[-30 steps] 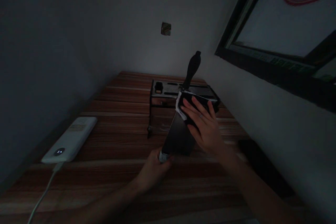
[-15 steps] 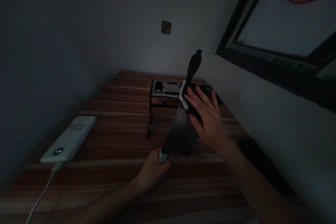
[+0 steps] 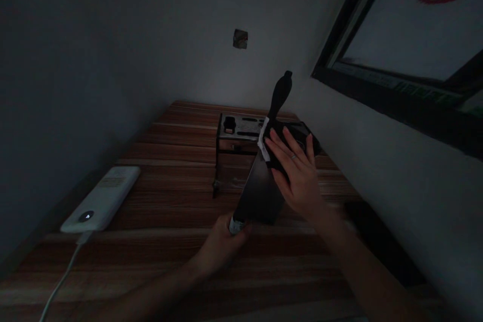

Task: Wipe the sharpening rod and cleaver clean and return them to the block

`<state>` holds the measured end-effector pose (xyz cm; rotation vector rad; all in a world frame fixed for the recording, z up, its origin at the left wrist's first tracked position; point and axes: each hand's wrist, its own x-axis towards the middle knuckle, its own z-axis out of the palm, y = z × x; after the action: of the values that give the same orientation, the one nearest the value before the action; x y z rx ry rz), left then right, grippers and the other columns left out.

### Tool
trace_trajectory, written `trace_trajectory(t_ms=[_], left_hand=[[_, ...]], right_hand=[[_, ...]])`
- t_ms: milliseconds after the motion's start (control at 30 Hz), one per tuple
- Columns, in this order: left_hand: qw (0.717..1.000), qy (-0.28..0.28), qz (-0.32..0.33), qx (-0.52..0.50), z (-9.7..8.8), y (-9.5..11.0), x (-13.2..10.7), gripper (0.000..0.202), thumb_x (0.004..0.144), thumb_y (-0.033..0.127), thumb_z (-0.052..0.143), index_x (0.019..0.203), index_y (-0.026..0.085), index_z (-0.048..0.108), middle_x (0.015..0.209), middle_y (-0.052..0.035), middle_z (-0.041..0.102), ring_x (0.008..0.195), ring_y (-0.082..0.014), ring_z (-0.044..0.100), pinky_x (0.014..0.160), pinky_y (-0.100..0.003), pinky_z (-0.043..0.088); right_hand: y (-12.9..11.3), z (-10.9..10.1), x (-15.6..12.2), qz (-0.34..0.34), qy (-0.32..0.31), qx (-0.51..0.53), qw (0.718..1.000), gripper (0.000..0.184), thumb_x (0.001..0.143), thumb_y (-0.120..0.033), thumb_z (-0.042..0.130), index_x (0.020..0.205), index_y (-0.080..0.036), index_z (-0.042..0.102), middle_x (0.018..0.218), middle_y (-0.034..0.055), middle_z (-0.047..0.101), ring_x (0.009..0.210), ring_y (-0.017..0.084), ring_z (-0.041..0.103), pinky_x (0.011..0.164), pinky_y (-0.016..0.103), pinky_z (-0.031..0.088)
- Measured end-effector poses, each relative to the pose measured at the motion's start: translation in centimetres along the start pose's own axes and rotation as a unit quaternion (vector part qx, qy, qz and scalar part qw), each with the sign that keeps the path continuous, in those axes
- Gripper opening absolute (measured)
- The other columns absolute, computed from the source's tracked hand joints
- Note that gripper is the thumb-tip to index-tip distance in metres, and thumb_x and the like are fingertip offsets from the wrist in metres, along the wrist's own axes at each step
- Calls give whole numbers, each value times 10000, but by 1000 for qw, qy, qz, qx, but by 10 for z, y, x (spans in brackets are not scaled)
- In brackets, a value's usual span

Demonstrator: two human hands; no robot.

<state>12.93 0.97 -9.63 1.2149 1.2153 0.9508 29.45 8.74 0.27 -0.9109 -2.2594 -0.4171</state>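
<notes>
While the left hand (image 3: 222, 244) stays closed on the lower end of the cleaver (image 3: 260, 191), pinching the blade's bottom corner just above the table (image 3: 169, 161), the right hand (image 3: 298, 176) has shifted. A second ago it lay lower on the blade. It then slid up towards the handle (image 3: 279, 95), and now it sits a touch lower again, right of the frame's centre. Its fingers are spread flat, not curled, and they press a dark cloth (image 3: 272, 137) against the upper part of the blade. The cloth's pale edge is folded over the blade's left side. Whether the thumb reaches round behind, I cannot tell in this dim light.

The cleaver stands nearly upright in the middle of the frame, handle uppermost and leaning to the right. From the short stroke up and back, I'd say the wiping has reached the part next to the handle, while the lower blade lies bare between the two hands.

Just behind stands the knife block (image 3: 237, 136). A white power bank (image 3: 101, 198) lies at the left of the table, with its cable (image 3: 60, 276) trailing to the lower left corner.
</notes>
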Motion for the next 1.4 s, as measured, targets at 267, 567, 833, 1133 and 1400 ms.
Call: trace_trajectory(t_ms=[267,567,833,1133,1400], left_hand=[[1000,11,0,-19,0,8,-2,199,663,338,577,630,169,476,567,45,381,530,-89,311,472,-191,289],[1000,22,14,-9,0,5,0,172,659,301,576,631,161,479,570,43,386,540,-90,302,485,-194,300],[999,21,32,-16,1,0,1,46,615,193,511,638,154,500,580,43,422,541,-87,331,498,-186,332],[997,-23,60,-45,-3,1,0,209,649,258,555,777,119,646,712,-43,661,684,-175,569,657,-267,490],[994,-33,103,-17,-5,-1,-2,269,737,253,541,927,125,682,859,-79,709,768,-203,627,728,-294,522]], right_hand=[[-7,3,-12,-13,-19,6,1000,517,910,-220,349,1421,-198,271,1440,50,380,1375,244,225,1116,564,52],[-21,10,-33,-19,-37,4,999,502,913,-240,335,1410,-172,307,1419,72,411,1368,252,244,1113,555,50],[-39,16,-58,-34,-70,8,997,475,903,-221,350,1375,-175,374,1395,46,450,1372,203,238,1132,469,-18],[-54,22,-83,-117,-101,27,988,463,920,-293,340,1364,-170,392,1356,25,499,1367,184,245,1136,452,-42],[-59,23,-88,-132,-104,33,985,468,929,-314,335,1365,-151,386,1391,16,456,1385,179,186,1135,431,-60]])
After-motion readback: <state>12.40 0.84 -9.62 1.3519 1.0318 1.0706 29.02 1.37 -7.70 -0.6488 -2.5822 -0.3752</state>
